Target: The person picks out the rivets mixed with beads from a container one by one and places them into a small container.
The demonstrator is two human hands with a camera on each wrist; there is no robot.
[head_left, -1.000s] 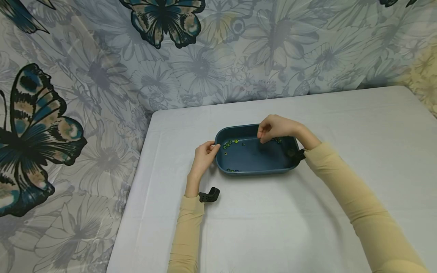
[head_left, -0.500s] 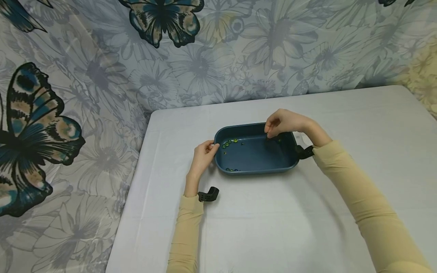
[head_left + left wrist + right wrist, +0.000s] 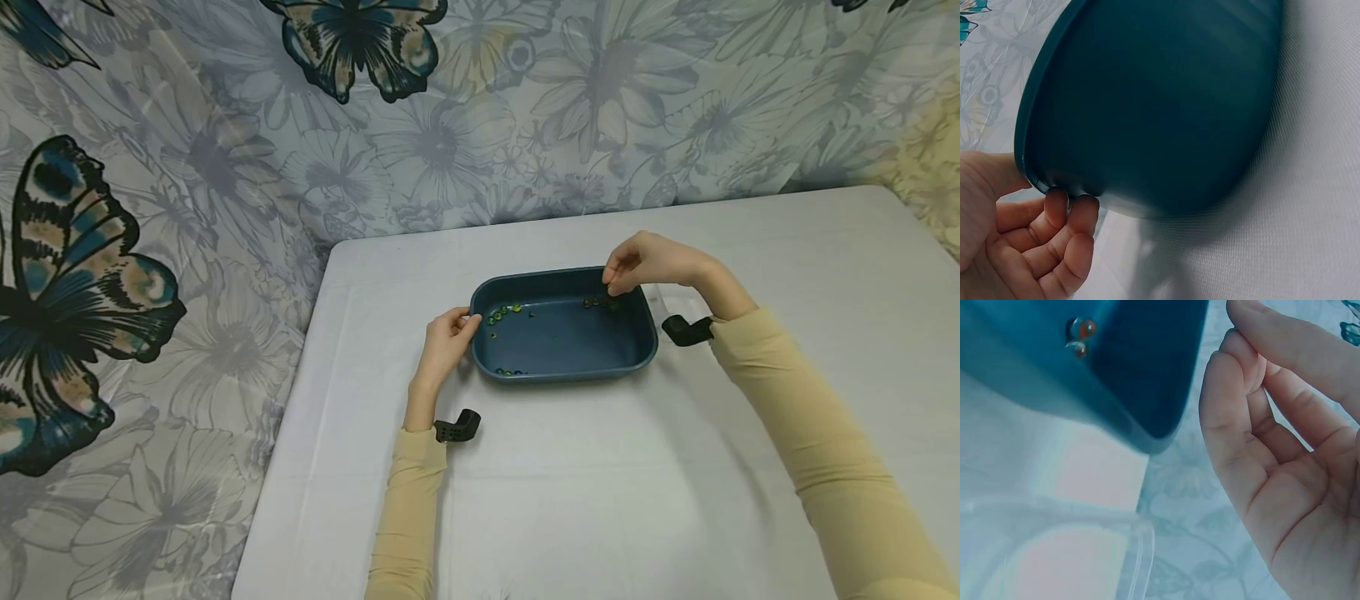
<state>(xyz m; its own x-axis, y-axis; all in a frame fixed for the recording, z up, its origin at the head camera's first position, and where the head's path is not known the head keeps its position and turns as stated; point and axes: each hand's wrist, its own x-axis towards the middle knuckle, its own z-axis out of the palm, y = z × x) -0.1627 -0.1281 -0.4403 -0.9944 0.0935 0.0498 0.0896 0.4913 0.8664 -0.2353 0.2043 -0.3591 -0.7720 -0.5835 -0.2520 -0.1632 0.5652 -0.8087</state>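
A dark blue basin (image 3: 570, 354) stands on the white-covered table, with several small green and brown marbles along its inner edges. My left hand (image 3: 444, 346) grips the basin's left rim; in the left wrist view its thumb (image 3: 1007, 175) is at the rim and its fingertips (image 3: 1088, 206) press the outer wall. Over the far right corner of the basin is my right hand (image 3: 663, 262), fingers bent toward the thumb. In the right wrist view two orange-brown marbles (image 3: 1079, 347) lie inside the basin, left of that hand (image 3: 1304, 462). Whether its fingertips pinch anything is hidden.
A clear plastic container (image 3: 1141, 556) sits just right of the basin, partly behind the right wrist in the head view. White cloth (image 3: 570, 500) covers the table. A wall with flower and butterfly patterns (image 3: 442, 150) borders the table's back and left.
My right hand has moved right and slightly back, from over the basin's middle to its far right corner, uncovering brown marbles. My left hand stays on the rim.
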